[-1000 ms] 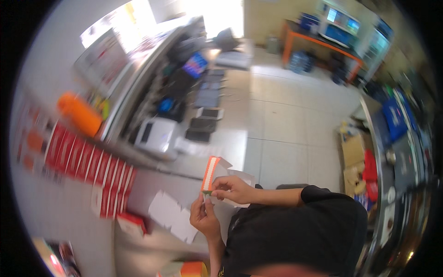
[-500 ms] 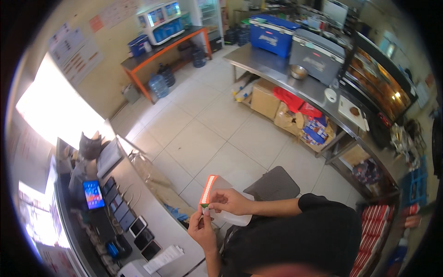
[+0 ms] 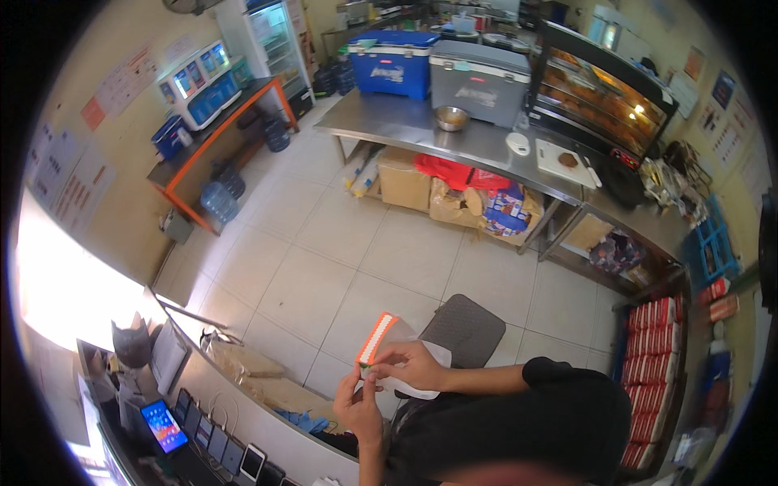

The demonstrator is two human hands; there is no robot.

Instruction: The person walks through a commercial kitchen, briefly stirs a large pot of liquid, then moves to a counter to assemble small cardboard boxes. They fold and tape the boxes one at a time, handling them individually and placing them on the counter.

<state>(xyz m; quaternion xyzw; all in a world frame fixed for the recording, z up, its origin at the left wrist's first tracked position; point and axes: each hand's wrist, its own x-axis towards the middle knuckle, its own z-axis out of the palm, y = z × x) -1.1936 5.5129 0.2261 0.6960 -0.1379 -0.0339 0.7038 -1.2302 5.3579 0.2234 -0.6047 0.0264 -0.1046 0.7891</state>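
Just in front of my body I hold a white, thin-walled bag or wrapper with an orange-and-white patterned strip (image 3: 377, 338) along one side. A small green patch shows at the strip's near end. My left hand (image 3: 360, 405) pinches this near end between thumb and fingers. From the right, my right hand (image 3: 412, 366) is closed on the bag beside the strip, its fingertips touching close to those of my left. The pale, see-through part of the bag (image 3: 438, 356) spreads out behind my right hand. What lies between the fingertips is hidden.
Beyond my hands stands a dark grey seat (image 3: 464, 330). A counter with several phones (image 3: 215, 442) runs along the left. Farther off, a steel table (image 3: 356, 116) bears a blue cooler (image 3: 393, 69), a grey cooler (image 3: 474, 85) and a cutting board (image 3: 559, 164). Red-and-white packs (image 3: 651, 381) are stacked at right.
The view has swung right and up, bringing more of the steel table and the stacked packs into sight. Both hands keep their grip on the bag and have barely moved.
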